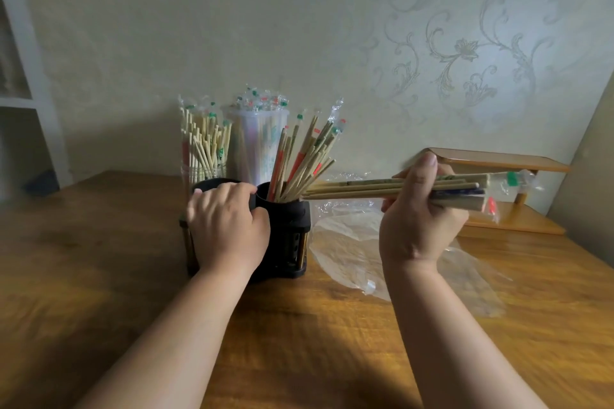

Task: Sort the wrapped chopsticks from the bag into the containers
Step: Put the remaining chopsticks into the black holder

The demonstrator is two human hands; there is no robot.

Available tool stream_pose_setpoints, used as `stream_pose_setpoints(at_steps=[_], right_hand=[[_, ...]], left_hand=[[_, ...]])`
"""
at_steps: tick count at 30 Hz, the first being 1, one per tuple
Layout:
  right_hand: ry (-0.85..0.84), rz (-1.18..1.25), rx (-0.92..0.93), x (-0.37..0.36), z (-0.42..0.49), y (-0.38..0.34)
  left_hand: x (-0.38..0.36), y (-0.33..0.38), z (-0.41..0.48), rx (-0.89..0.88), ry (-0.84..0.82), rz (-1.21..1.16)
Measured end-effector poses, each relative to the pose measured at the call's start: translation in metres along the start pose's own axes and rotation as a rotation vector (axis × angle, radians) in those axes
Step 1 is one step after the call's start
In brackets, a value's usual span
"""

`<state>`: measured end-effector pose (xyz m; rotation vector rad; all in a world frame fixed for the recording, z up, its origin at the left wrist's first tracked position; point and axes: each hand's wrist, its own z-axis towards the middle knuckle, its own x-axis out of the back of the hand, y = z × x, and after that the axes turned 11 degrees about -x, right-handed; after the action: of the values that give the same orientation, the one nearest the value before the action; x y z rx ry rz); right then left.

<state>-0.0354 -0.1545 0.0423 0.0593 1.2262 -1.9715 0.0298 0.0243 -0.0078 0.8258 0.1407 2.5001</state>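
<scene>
My right hand (420, 219) grips a bundle of wrapped chopsticks (372, 191), held level with the thin tips pointing left toward the black holder (289, 226). The holder's right cup is full of wrapped chopsticks (305, 159) leaning right. My left hand (226, 226) rests on the holder's left cup, fingers curled over its rim. A crumpled clear plastic bag (349, 242) lies flat on the table below my right hand. Behind the holder stand a clear jar of chopsticks (204, 149) and a tall translucent container (255, 143), also filled.
The wooden table (99, 259) runs to a wallpapered wall. A low wooden shelf (498, 163) stands at the back right, just behind the bundle's thick ends. A white frame (30, 76) is at the far left.
</scene>
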Motion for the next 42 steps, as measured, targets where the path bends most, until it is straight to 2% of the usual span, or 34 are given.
stream_pose_setpoints(at_steps=[4, 9, 13, 19, 27, 30, 36, 39, 42], right_hand=[[-0.022, 0.007, -0.003, -0.008, -0.001, -0.005], [-0.14, -0.058, -0.07, -0.029, 0.002, -0.005], [-0.251, -0.229, -0.121, -0.045, 0.008, -0.002], [-0.393, -0.404, -0.33, -0.067, 0.019, 0.003], [-0.657, -0.599, -0.422, -0.08, 0.014, 0.005], [-0.651, -0.528, -0.428, -0.079, 0.007, 0.013], [-0.437, -0.322, -0.324, -0.071, 0.003, 0.016], [-0.429, -0.358, -0.279, -0.071, 0.005, 0.018], [-0.504, -0.479, -0.282, -0.072, 0.006, 0.019]], left_hand=[[-0.001, 0.0, 0.0, -0.007, 0.005, 0.004], [-0.001, 0.001, 0.001, -0.006, 0.027, 0.0], [-0.001, 0.001, 0.001, 0.001, 0.019, 0.004], [-0.002, 0.0, 0.001, 0.001, 0.017, 0.014], [-0.003, -0.001, 0.001, -0.006, 0.019, 0.028], [-0.002, -0.001, 0.001, -0.007, 0.016, 0.026], [0.0, 0.0, 0.001, -0.012, 0.001, 0.033], [0.0, 0.0, 0.001, -0.015, 0.002, 0.032], [0.0, 0.001, 0.001, -0.012, 0.002, 0.03]])
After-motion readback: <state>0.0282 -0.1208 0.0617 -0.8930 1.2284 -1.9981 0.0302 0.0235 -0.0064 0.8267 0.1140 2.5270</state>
